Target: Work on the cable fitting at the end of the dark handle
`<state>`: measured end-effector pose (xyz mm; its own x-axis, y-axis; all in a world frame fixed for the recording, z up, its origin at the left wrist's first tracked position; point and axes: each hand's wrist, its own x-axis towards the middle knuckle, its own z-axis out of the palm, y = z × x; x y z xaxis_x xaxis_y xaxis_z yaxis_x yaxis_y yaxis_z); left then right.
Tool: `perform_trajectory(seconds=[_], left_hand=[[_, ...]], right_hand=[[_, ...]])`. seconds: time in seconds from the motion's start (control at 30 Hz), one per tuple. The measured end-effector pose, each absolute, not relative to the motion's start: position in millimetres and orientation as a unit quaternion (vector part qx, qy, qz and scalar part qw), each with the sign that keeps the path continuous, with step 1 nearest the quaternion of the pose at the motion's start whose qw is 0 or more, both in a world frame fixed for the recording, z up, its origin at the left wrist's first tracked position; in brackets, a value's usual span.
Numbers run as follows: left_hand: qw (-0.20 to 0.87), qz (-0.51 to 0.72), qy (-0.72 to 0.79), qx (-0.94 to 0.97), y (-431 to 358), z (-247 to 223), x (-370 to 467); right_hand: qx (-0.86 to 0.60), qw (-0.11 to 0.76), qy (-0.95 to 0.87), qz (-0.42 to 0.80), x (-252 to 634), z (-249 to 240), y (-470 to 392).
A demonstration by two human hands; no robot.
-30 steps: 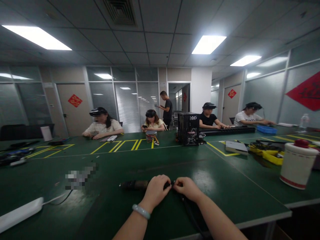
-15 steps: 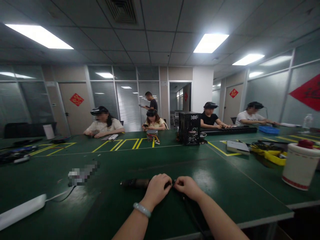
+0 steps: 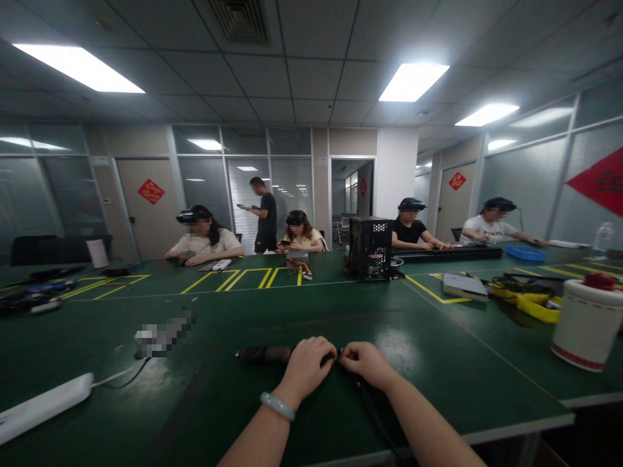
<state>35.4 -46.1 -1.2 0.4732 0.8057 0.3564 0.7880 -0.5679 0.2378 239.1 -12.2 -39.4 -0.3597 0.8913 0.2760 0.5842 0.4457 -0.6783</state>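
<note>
A dark, slim electric screwdriver (image 3: pixel 267 355) lies on the green table, its metal tip pointing left. My left hand (image 3: pixel 311 364), with a pale bangle at the wrist, is closed around its rear end and hides that part. Just to the right, my right hand (image 3: pixel 365 364) pinches the end of a black cable (image 3: pixel 374 412), which runs down over the table's front edge. The fingertips of both hands nearly meet where cable and screwdriver come together. Whether the two are joined there is hidden by my fingers.
A white power strip (image 3: pixel 46 408) lies at the front left. Toward the back stands a black computer case (image 3: pixel 370 250). On the right are a white canister (image 3: pixel 586 324), a yellow tray (image 3: pixel 538 307) with cables and a silver box (image 3: pixel 464 287). Several people sit across the table.
My hands keep almost the same grip and place. In the background, a standing person has moved to the left. The view has shifted very slightly.
</note>
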Motion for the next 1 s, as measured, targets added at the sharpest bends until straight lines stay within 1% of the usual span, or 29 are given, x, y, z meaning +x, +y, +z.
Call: perform_trajectory(seconds=[0.23,0.47,0.7,0.9,1.0], left_hand=[[0.021,0.237,0.486,0.841,-46.1,-2.4,34.9],[0.024,0.211,0.464,0.860,-44.0,-4.0,34.7],[0.026,0.226,0.489,0.842,-46.3,-2.6,34.7],[0.025,0.237,0.451,0.860,-46.9,-0.3,33.1],[0.019,0.240,0.455,0.857,-47.5,-0.4,33.2]], right_hand=[[-0.470,0.318,-0.785,0.247,238.5,-39.3,-12.4],[-0.475,0.315,-0.782,0.252,237.8,-38.4,-12.9],[-0.483,0.311,-0.779,0.251,237.6,-37.6,-13.2],[-0.473,0.314,-0.782,0.258,237.3,-38.3,-12.9],[-0.474,0.314,-0.781,0.257,237.3,-38.3,-12.9]])
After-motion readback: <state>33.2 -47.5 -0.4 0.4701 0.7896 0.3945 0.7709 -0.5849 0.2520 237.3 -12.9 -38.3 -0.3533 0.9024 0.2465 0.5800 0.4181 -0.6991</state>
